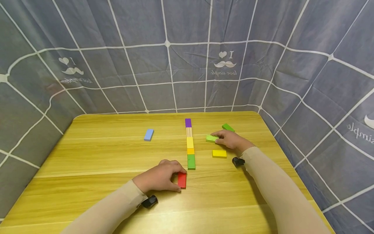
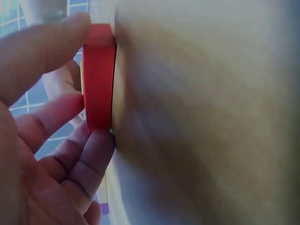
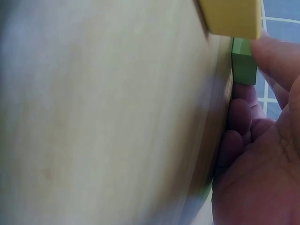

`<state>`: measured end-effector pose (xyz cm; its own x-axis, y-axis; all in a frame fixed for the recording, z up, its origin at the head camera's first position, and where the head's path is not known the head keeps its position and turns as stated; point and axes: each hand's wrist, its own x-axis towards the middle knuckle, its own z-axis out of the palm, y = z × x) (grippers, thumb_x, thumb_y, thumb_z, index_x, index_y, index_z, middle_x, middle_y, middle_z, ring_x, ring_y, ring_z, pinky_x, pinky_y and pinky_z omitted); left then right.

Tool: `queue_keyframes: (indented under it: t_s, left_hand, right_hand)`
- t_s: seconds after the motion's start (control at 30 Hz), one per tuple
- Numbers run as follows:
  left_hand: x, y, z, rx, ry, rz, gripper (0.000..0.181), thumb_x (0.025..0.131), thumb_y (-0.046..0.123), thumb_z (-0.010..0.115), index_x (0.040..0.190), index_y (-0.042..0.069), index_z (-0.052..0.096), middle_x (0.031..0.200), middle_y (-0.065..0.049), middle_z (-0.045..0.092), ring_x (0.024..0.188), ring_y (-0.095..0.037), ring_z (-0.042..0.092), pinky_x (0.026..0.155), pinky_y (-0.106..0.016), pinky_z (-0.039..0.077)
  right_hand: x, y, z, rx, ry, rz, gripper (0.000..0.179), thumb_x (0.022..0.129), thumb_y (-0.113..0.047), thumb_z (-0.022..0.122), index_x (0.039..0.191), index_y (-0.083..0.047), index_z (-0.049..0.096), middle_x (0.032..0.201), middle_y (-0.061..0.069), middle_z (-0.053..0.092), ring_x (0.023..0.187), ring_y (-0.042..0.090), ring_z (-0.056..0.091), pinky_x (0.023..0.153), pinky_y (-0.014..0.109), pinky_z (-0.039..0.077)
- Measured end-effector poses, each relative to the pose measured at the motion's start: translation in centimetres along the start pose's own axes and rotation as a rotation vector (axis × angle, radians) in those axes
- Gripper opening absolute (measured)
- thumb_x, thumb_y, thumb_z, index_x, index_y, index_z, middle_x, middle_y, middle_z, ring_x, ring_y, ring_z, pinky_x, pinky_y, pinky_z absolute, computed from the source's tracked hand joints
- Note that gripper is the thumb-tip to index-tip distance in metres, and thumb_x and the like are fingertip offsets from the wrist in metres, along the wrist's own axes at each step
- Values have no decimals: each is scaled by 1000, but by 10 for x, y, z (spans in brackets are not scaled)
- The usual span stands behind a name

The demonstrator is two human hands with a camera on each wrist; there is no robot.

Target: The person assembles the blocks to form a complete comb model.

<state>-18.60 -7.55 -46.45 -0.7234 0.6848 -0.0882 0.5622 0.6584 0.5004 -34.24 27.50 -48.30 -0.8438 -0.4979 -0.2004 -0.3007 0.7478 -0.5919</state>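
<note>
Red block (image 2: 99, 84), one, rectangular, gripped at its ends by the left hand (image 2: 33, 129). Tabletop (image 2: 201, 112), pale wood tone, blurred, shadowed, just beside the block. Cloth (image 2: 10, 16), blue-grey, pale grid lines, partly hidden behind the hand.

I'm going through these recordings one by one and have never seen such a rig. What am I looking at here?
There is no robot: a person works bare-handed. The wide picture comes from a camera on the head; each close-up comes from a camera worn on one wrist. On the wooden table, a row of five blocks runs away from the person. A blue block lies left of it; a yellow block and a dark green block lie right. The left hand grips a red block near the row's closest end, and the right hand pinches a light green block.
</note>
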Motion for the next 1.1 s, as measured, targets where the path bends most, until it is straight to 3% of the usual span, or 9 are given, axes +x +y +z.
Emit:
queue_keyframes:
  t_s: [0.13,0.33,0.6,0.83,1.1]
  left_hand:
    - [1,1,1,12,-12,2,56,84,33,88,135,19,72,121,10,65,104,-9,54,105,-40,41]
    - [6,4,7,50,26,30,55,84,37,88,134,20,73,112,6,59,88,-2,48,98,-40,36]
    - [12,12,12,121,45,29,59,87,44,86,138,20,70,116,7,63,91,-2,52,103,-43,36]
    - [17,17,15,162,65,8,60,88,49,84,137,19,69,126,6,68,110,-7,63,105,-43,36]
    - [19,20,15,159,85,0,59,87,49,84,135,17,71,123,5,69,105,-6,63,104,-43,36]
  right_hand:
    - [1,1,1,16,-3,-6,45,109,-20,58,153,-9,56,131,15,69,115,26,62,108,49,48]
    - [0,1,0,37,-9,-19,45,109,-18,58,153,-7,56,133,15,70,117,27,62,109,50,47]
    - [0,1,0,5,0,-1,46,109,-21,59,154,-10,55,131,15,69,115,27,62,108,50,48]
    - [0,1,1,25,5,3,45,109,-20,60,153,-10,56,130,14,69,112,25,61,107,48,48]
    - [-1,-1,0,29,-6,5,45,109,-20,58,153,-8,56,133,16,68,113,26,61,108,49,48]
